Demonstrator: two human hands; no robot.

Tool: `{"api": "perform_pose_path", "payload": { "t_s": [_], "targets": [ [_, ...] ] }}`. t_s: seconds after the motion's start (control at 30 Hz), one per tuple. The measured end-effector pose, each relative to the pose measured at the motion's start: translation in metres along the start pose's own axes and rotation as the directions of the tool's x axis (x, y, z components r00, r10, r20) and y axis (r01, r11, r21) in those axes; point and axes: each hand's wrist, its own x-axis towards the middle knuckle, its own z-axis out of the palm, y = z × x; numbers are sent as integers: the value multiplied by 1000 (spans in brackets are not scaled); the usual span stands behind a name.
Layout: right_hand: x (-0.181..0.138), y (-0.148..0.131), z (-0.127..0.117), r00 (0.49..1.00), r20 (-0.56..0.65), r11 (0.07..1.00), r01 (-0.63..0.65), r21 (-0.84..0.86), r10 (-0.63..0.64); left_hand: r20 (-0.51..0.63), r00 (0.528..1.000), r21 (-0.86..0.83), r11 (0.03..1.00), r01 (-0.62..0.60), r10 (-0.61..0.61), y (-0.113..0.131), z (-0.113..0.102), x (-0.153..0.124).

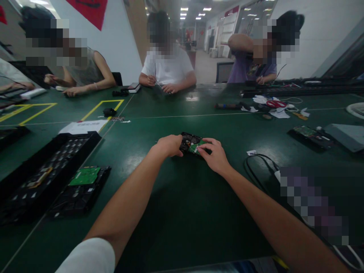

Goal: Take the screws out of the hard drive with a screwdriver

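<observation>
The table point(176, 212) is dark green, crossed by yellow tape point(109, 101) and thin white lines. The drive point(191, 143) is black and green. The tray point(42, 170) is black, the cable point(256, 167) black, the banner point(91, 9) red.

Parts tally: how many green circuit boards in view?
3: on the drive in left hand and right hand; on the left tray; another board far right. More may be hidden.

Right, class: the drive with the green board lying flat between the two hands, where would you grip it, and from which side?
Probably by its outer edges, coming in from left and right. The drive lies flat on the table with its circuit board facing up, so the rim seems safest to pinch. The left hand touches its left end, the right hand its right end.
</observation>
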Motion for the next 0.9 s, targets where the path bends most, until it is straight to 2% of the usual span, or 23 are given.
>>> {"api": "perform_pose_path", "payload": {
  "t_s": [0.13,0.23,0.4,0.57,0.9],
  "targets": [
    [1,5,-6,994,-106,1000,-26,2,26,-12,1000,1,1000,7,-7,1,0,-1],
    [0,6,-8,998,-70,1000,-9,-11,8,-30,1000,2,1000,5,-5,0,2,1],
    [-3,-3,-4,995,34,994,94,-58,-92,-44,999,15,1000,-9,9,-1,3,1],
    [-1,-11,-2,996,43,994,85,-71,-82,-33,999,13,1000,-4,4,1,1,-1],
    [-1,-7,0,993,43,988,118,-102,-114,-36,999,7,1000,-16,16,-1,3,2]
  ]
}}
